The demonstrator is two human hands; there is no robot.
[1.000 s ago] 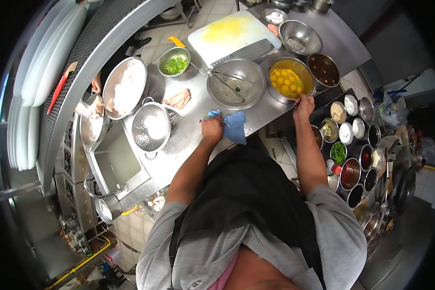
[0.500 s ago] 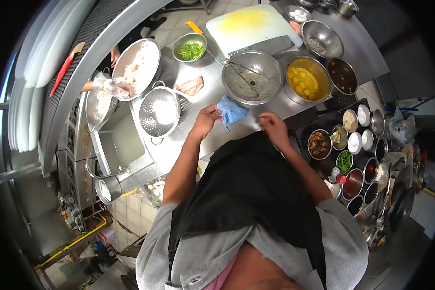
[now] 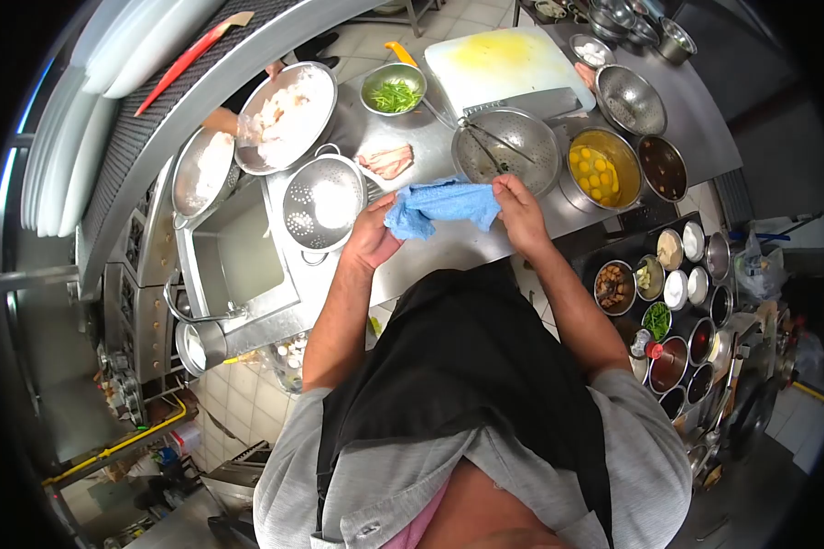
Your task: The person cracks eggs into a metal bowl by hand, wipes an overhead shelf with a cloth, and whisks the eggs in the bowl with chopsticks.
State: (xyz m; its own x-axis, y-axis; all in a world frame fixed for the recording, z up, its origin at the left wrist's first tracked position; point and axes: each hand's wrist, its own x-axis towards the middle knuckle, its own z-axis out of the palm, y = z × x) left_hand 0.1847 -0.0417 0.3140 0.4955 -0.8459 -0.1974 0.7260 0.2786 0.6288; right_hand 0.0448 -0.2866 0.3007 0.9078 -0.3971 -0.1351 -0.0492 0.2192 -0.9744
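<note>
A blue cloth is stretched sideways between my hands above the steel counter. My left hand grips its left end, where the fabric bunches up. The right end is pinched by my right hand. Just behind the cloth stands a perforated steel bowl with a whisk lying in it. To the left of my left hand sits a two-handled colander. A piece of pale raw meat lies on the counter behind that hand.
A pot of egg yolks stands right of the bowl. A knife lies by the white cutting board. The sink is at left. Another person's gloved hand reaches into a large bowl. Several ingredient containers stand at right.
The cloth hung from my left hand alone, with my right hand apart from it. Now my right hand has taken its other end and the cloth is spread out.
</note>
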